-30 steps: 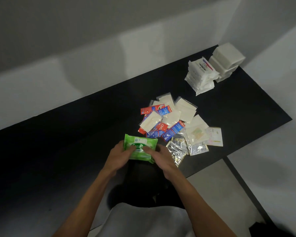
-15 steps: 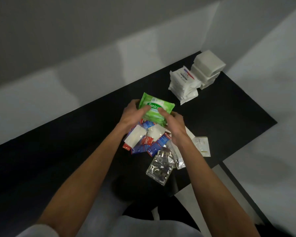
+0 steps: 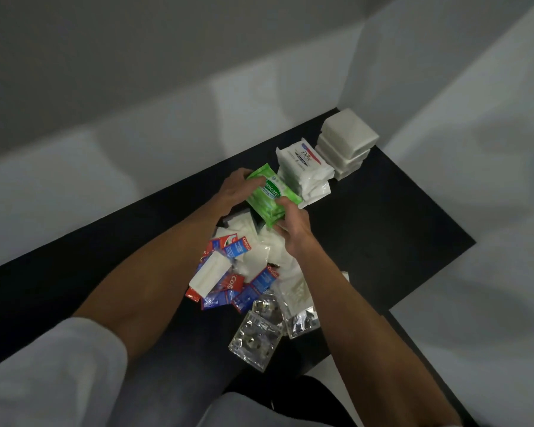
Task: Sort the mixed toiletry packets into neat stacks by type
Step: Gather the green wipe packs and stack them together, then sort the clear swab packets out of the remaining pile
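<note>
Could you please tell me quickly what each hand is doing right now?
Left hand: closed, gripping the left side of the green wipes pack.
Right hand: closed, gripping the same pack's near end.

A wipes pack (image 3: 273, 195) is held just left of the packet stack (image 3: 302, 167). The mixed pile (image 3: 238, 278) lies nearer, on the table (image 3: 383, 241).

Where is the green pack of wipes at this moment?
In the head view the green pack is held between the left hand and right hand, beyond the mixed pile, just left of the white stack.
</note>
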Demonstrator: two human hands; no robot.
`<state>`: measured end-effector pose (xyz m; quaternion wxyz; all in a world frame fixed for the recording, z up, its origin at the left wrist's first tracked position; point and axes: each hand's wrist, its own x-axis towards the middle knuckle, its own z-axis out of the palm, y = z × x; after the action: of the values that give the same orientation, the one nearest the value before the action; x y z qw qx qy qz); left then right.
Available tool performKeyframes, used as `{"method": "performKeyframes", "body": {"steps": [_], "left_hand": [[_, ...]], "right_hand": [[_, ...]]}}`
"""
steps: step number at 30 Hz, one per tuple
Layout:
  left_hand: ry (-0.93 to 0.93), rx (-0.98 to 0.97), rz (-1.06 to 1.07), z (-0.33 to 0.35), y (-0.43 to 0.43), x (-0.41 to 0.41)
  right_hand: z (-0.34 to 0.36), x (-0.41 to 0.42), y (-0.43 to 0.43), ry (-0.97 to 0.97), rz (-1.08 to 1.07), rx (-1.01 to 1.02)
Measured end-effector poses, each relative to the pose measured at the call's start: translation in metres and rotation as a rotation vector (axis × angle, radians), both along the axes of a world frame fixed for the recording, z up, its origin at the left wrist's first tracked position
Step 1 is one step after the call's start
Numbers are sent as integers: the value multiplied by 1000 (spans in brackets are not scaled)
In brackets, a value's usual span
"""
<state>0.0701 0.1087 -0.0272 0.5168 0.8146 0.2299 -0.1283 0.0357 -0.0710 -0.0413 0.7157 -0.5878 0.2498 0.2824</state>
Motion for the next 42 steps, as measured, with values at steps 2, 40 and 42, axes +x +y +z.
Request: {"method": "performKeyframes", "body": {"steps": [2, 40, 42], "left_hand": [[19, -16, -28, -5, -1, 6], [-138, 551, -294, -97, 29, -253], [-128, 555, -279, -97, 40, -269]], "right_hand": [[-7, 3, 0, 13, -1, -2], [-84, -180, 6, -735, 829, -1186], [-84, -196, 19, -751, 839, -1177]]}}
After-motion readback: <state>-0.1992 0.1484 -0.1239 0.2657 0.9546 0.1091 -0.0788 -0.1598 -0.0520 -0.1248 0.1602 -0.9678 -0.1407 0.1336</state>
